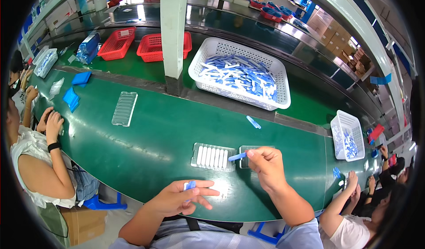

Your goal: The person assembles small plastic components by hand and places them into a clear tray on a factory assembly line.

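My right hand [267, 166] pinches a slim blue plastic stick [237, 157] between thumb and forefinger. The stick's free end points left, at the right end of a clear plastic tray [193, 161], where several white sticks [211, 156] lie side by side. A second clear tray [243, 162] is partly hidden behind my right hand. Nearer to me, my left hand [186, 196] is palm up with some fingers stretched out, gripping a short blue-and-white plastic stick [191, 185]. Beyond the trays, a few blue sticks [253, 122] lie loose on the green table.
A large white basket [241, 99] heaped with blue and white sticks stands behind the trays. An unfilled clear tray [125, 109] lies to the left. Red baskets [117, 43] stand beside an upright post [171, 32]. Co-workers sit at both sides; a smaller white basket [348, 136] is right.
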Motion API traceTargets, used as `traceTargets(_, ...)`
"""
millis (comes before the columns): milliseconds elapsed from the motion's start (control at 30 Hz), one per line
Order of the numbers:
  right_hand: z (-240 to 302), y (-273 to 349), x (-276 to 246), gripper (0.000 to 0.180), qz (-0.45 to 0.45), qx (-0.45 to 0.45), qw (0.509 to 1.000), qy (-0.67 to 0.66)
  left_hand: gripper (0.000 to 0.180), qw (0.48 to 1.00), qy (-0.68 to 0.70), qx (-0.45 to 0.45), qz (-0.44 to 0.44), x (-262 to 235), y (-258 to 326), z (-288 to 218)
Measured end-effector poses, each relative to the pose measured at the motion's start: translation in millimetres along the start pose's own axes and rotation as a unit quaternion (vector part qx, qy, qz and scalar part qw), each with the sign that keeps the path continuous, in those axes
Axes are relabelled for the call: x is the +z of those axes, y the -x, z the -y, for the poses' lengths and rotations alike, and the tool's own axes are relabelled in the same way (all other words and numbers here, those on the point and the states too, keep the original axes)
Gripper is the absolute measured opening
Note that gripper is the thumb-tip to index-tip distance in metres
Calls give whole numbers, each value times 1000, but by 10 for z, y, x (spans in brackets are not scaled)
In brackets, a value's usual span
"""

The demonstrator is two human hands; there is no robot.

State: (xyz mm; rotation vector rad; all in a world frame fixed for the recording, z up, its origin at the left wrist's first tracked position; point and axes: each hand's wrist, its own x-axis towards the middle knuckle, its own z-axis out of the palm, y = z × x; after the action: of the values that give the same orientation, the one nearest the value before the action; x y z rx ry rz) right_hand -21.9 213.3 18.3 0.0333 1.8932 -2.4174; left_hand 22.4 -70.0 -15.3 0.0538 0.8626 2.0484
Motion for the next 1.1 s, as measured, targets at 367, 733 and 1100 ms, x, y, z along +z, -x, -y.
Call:
traceTargets(367, 191, -222, -116, 6, 101, 52, 990, 81, 44, 998, -15, 10, -55, -108, 131, 28)
traceTargets(733, 144, -683, -27, 49, 265, -58, 803, 531, 50, 997, 53, -26, -44, -21, 85, 36)
traceTargets(1100, 67, -362, -125, 37, 157, -248, 797, 528, 51, 997, 61, -14, -35, -43, 78, -62)
